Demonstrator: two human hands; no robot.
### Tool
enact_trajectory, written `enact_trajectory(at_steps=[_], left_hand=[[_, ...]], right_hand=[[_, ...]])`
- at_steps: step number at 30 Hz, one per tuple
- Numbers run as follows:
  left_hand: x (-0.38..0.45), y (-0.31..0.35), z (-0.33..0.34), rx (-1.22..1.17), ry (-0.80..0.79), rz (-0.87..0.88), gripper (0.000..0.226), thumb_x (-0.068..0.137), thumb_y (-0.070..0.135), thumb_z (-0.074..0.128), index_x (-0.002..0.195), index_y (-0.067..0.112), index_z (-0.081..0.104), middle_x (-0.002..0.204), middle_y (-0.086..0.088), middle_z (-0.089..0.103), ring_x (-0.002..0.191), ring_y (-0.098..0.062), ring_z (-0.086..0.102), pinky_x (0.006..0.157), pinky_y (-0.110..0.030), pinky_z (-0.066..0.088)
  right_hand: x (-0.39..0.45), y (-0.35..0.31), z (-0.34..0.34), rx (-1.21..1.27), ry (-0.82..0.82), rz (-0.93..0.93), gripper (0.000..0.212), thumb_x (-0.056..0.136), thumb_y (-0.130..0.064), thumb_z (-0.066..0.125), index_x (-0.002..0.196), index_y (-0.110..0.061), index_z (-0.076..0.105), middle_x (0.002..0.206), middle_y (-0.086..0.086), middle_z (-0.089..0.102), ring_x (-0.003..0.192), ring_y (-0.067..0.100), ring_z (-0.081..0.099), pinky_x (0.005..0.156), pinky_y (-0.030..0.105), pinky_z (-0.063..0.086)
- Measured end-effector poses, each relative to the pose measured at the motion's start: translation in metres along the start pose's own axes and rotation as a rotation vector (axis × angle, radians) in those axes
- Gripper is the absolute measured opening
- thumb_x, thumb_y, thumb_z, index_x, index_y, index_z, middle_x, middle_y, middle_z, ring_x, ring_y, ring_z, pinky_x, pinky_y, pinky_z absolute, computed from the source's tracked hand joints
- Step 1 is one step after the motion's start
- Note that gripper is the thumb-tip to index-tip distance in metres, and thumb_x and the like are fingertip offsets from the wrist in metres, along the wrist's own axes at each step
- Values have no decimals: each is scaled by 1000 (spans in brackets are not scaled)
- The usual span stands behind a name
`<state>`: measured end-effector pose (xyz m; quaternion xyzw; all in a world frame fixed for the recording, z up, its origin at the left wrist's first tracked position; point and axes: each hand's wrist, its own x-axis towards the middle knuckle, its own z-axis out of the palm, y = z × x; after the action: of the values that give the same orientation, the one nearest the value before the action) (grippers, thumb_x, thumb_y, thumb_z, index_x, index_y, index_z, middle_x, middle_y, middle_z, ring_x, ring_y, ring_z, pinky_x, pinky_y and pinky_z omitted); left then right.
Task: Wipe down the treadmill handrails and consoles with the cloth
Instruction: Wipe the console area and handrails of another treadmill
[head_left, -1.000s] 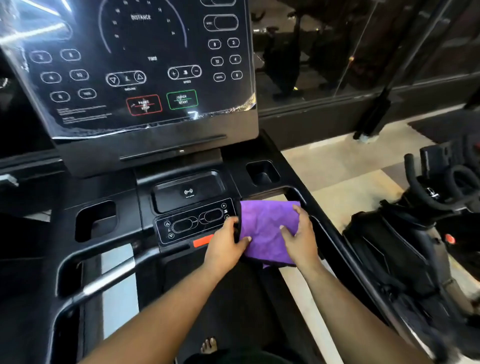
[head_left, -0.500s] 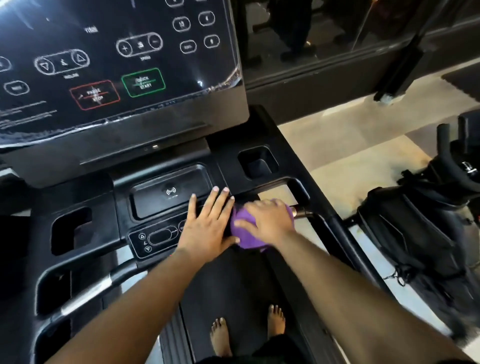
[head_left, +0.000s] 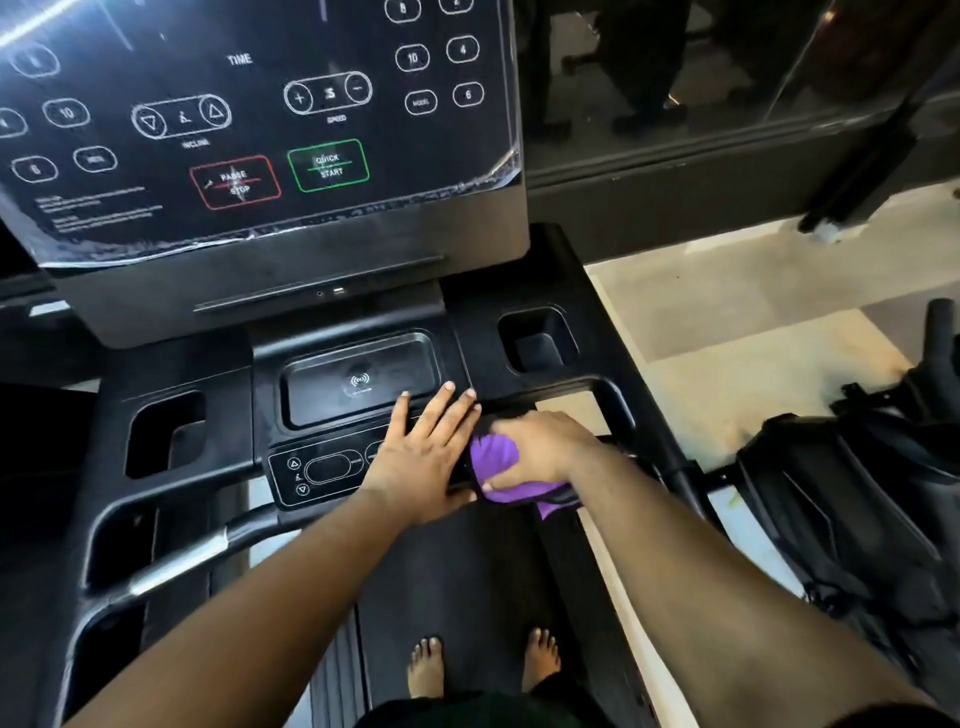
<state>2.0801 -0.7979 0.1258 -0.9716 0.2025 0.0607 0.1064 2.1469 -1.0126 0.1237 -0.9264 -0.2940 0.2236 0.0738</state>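
The right hand (head_left: 540, 447) bunches the crumpled purple cloth (head_left: 496, 462) against the black treadmill handrail (head_left: 615, 410) beside the small lower control panel (head_left: 322, 470); the left hand (head_left: 423, 452) lies flat, fingers spread, on that panel. Judging by this, wiping looks barely begun: the big upper console (head_left: 260, 130) and the far silver-banded handrail (head_left: 171, 566) seem untouched.

L hand (head_left: 423, 460) flat; R hand (head_left: 537, 449) prob. curled.

your right hand (head_left: 540, 447) covers most of the purple cloth (head_left: 496, 457); your left hand (head_left: 423, 457) hides the small keypad's (head_left: 324, 470) right half; frame crops the console screen (head_left: 249, 130).
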Motion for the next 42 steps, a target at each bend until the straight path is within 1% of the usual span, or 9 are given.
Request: enact_trajectory(at_steps=[4,10,16,22,28,34,37,39,42], left_hand=[[1,0,0,-12,-12,-5,108,81,78,46,165,17,13,173,-3,1,157,-27,-13,120,-69,1],[0,6,-9,3,-53,-27,107,88,77,42,165,18,-3,172,-2,-15,156,-27,-21,119,-69,-8],[1,6,-13,-9,-100,-25,108,88,77,42,164,20,-10,170,0,-23,154,-26,-29,118,-68,-12],[1,7,-17,-9,-118,-33,109,88,78,43,163,19,-11,170,0,-22,154,-27,-28,119,-69,-9],[1,6,-11,-12,-93,-35,112,84,81,44,165,20,-6,171,1,-19,154,-26,-27,118,-69,-11],[2,7,-17,-7,-126,-45,113,85,81,44,163,20,-11,170,1,-22,154,-27,-27,119,-69,-10],[3,7,-21,-18,-151,-38,114,85,81,44,163,20,-12,170,2,-23,154,-26,-29,119,-69,-11],[2,8,-20,-27,-148,-43,112,87,81,42,163,20,-13,169,2,-25,153,-26,-30,118,-70,-11],[2,10,-22,-33,-158,-45,110,88,81,39,162,21,-15,169,2,-27,152,-25,-32,119,-69,-11]], right_hand=[[-22,-16,57,-273,447,175,71,66,-69,73,123,-31,57,107,-5,64,102,21,64,88,41,46],[-7,4,-6,44,-96,38,55,67,-77,68,100,-35,55,101,-5,69,92,23,64,75,36,50],[-26,-6,56,-236,416,199,63,69,-66,70,120,-33,54,108,-8,64,104,20,63,89,40,44],[-13,16,-5,57,-69,75,60,66,-80,67,103,-34,55,103,-4,69,95,25,64,80,37,51],[-35,9,62,-225,419,220,68,63,-65,76,118,-30,57,104,-6,64,102,21,63,88,40,44],[-23,38,-3,75,-82,124,66,62,-85,66,103,-35,55,101,-3,67,91,24,59,74,35,46],[-34,39,28,-30,170,237,74,62,-87,62,115,-36,58,110,-6,66,105,23,62,93,40,45],[-50,35,70,-105,345,369,82,65,-79,65,129,-29,56,127,3,61,125,28,56,120,57,24],[-58,32,94,-134,467,448,80,73,-58,70,140,-20,51,143,17,51,139,38,43,119,68,-5]])
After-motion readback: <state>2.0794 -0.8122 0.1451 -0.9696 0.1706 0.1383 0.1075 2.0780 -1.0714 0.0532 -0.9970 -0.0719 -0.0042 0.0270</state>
